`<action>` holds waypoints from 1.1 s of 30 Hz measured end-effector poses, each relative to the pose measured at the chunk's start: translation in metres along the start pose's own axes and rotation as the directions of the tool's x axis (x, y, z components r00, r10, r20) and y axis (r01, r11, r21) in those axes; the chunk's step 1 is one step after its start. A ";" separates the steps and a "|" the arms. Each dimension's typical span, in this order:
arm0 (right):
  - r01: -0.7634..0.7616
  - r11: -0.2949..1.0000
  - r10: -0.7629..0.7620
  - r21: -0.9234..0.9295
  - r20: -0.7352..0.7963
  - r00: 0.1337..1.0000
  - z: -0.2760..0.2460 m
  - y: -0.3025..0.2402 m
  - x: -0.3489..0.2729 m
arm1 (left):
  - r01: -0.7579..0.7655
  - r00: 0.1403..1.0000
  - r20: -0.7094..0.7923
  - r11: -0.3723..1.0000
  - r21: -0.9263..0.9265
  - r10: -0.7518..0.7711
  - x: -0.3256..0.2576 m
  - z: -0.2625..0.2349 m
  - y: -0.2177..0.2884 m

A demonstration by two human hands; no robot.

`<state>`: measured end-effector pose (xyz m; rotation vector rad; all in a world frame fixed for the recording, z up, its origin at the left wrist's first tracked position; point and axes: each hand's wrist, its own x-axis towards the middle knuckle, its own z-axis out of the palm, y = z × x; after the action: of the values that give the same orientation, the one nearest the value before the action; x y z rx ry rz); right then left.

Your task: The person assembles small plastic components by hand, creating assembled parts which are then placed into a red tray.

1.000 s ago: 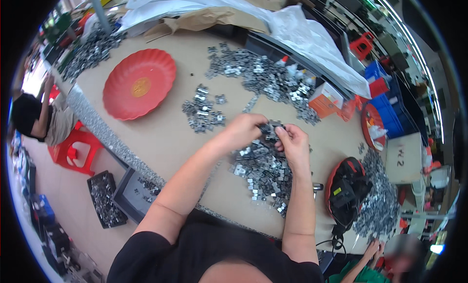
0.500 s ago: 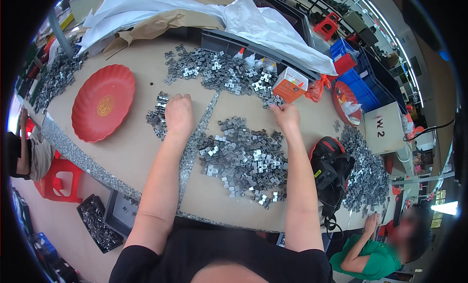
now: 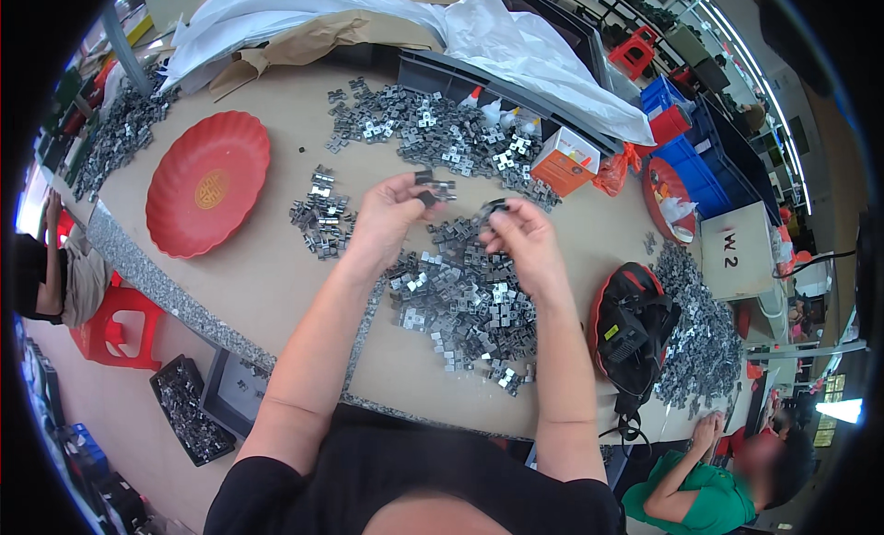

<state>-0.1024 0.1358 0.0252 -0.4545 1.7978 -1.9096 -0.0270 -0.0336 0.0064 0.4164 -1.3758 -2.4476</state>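
My left hand [image 3: 387, 215] is closed in a pinch on a small metal clip [image 3: 444, 191], above the table's middle. To its right my right hand [image 3: 527, 245] pinches another small dark metal piece [image 3: 494, 209], slightly blurred. A narrow gap separates the two pieces. Below the hands spreads a large pile of metal clips [image 3: 470, 300]. A smaller cluster of clips [image 3: 322, 217] lies left of my left hand, and a further pile [image 3: 396, 125] sits beyond both hands.
A red scalloped plate [image 3: 175, 213] stands at the left. An orange-and-white box [image 3: 564, 162] and white bottles [image 3: 493, 111] are at the back. A black-and-red bag [image 3: 631, 328] lies right, beside another clip pile [image 3: 700, 323]. A person in green [image 3: 695, 489] sits at the lower right.
Both hands have come toward each other over the middle. The left moved right from the small cluster; the right moved back from beside the box. Metal pieces now show in both.
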 end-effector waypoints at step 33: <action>-0.138 0.986 0.134 0.091 0.048 0.990 0.015 0.016 -0.020 | 0.052 0.982 0.160 0.961 0.272 -0.098 -0.023 0.015 -0.011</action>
<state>-0.0752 0.1337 0.0126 -0.3282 1.6603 -1.8673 -0.0135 -0.0069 0.0066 0.3281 -1.8056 -2.4112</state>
